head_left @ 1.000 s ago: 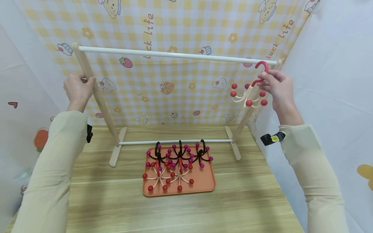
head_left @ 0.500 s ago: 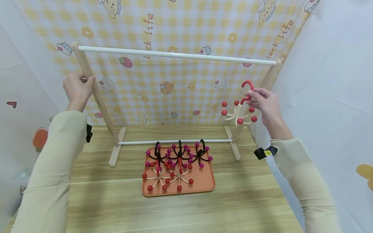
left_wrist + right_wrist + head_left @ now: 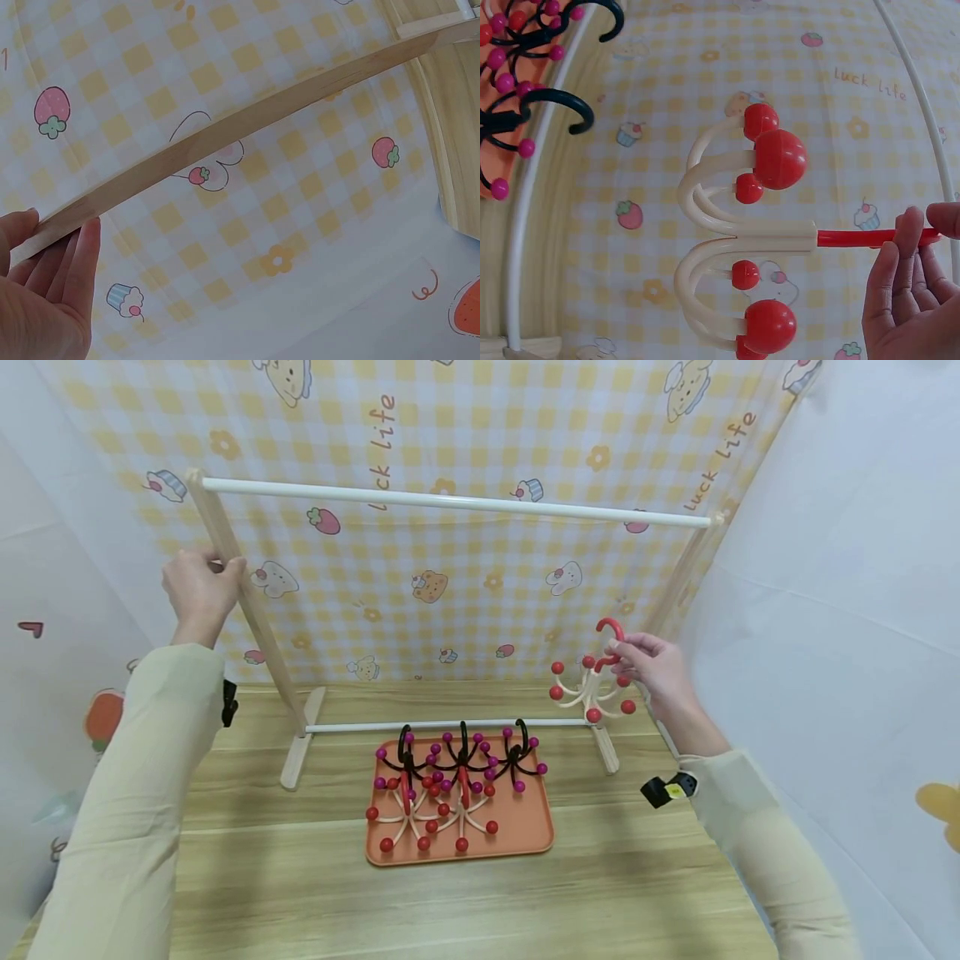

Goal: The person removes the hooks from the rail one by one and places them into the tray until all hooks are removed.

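Observation:
My right hand [image 3: 660, 672] pinches the red hook of a cream multi-arm hanger [image 3: 590, 692] with red ball tips, held in the air below the right end of the rack's top rail. In the right wrist view the hanger [image 3: 772, 238] hangs off the red hook between thumb and fingers. My left hand [image 3: 201, 589] grips the left wooden post [image 3: 258, 622] of the rack; in the left wrist view thumb and fingers lie on either side of the post [image 3: 225, 131]. On the orange tray [image 3: 528, 831] lie black hangers [image 3: 463, 758] with magenta balls and two cream hangers [image 3: 462, 814] with red balls.
The rack's white top rail [image 3: 457, 502] spans between two wooden posts, with a lower white bar [image 3: 360, 727] just behind the tray. A patterned cloth [image 3: 480, 435] hangs at the back. The wooden table [image 3: 450, 910] extends in front.
My right hand has lowered the cream hanger from near the top rail's right end, moving down and left. My left hand has stayed on the post.

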The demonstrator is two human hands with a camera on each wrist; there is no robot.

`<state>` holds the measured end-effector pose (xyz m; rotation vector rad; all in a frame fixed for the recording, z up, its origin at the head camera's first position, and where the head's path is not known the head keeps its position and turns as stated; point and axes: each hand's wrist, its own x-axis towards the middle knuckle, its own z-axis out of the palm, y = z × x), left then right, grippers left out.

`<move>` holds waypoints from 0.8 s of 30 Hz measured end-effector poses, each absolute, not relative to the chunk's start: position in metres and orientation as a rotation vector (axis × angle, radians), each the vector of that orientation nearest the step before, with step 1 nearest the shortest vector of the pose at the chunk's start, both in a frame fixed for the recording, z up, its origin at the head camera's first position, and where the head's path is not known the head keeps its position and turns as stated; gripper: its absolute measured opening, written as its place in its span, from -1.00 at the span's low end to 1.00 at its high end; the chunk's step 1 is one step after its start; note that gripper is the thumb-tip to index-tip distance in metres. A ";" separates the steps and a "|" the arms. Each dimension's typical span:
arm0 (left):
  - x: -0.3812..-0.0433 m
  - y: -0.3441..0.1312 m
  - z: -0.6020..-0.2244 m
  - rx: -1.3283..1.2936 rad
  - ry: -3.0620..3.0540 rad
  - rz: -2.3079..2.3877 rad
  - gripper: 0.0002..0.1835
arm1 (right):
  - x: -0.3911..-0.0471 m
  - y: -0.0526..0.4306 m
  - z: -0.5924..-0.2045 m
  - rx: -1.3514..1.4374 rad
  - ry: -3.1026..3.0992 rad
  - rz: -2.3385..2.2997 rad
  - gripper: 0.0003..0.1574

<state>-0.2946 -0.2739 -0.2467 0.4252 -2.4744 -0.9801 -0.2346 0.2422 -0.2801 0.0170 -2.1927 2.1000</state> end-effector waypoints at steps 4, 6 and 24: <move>-0.294 -0.274 -0.247 0.424 -2.471 -0.974 -0.54 | -0.229 0.240 -0.289 -0.011 -2.280 2.075 -0.87; -0.294 -0.274 -0.247 0.425 -2.471 -0.974 -0.54 | -0.227 0.239 -0.294 -0.015 -2.327 2.050 -0.87; -0.292 -0.273 -0.246 0.424 -2.462 -0.981 -0.54 | -0.198 0.224 -0.334 -0.054 -2.482 2.160 -0.93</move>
